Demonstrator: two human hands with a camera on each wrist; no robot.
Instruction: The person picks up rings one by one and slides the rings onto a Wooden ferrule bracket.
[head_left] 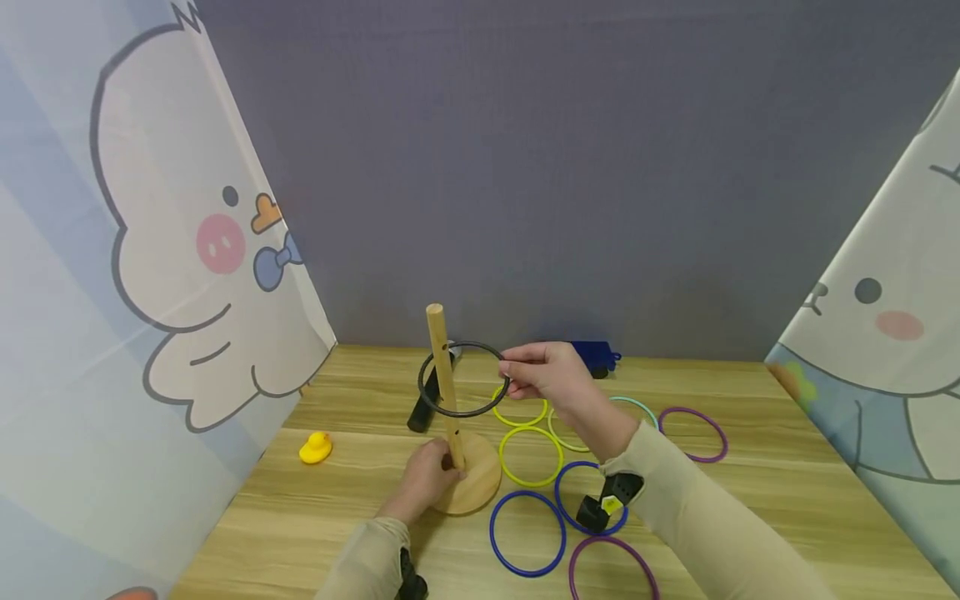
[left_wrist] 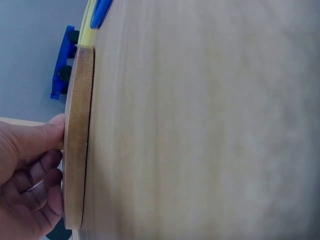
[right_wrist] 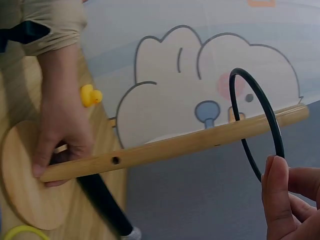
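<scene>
The wooden table [head_left: 780, 467] spreads wide beneath you, and up from its middle rises the wooden peg [head_left: 444, 367], upright on its round base [head_left: 480, 483]. Around that peg hangs the black ring [right_wrist: 267, 106], well above the base and just below the tip; whether it brushes the wood, I can't tell. By the look of it, you're guiding it down, so bring it straight along the peg, level all the way, or a tilted rim could snag.

On the right, a blue ring [head_left: 528, 575] lies near and a yellow ring [head_left: 531, 484] farther off, so carry that forearm high over them. Beyond the peg, a black-handled tool [head_left: 423, 408] lies apart from the base.

Your right hand [head_left: 547, 375] pinches the ring's right side, thumb against fingers; loosen only once it's low. Your left hand [head_left: 429, 479] is clamped on the peg's foot, a fine brace, but those fingers sit where the ring would land: be ready to slip them clear. Far smaller, over left, the yellow duck [head_left: 315, 448] sits safely out of the way.
</scene>
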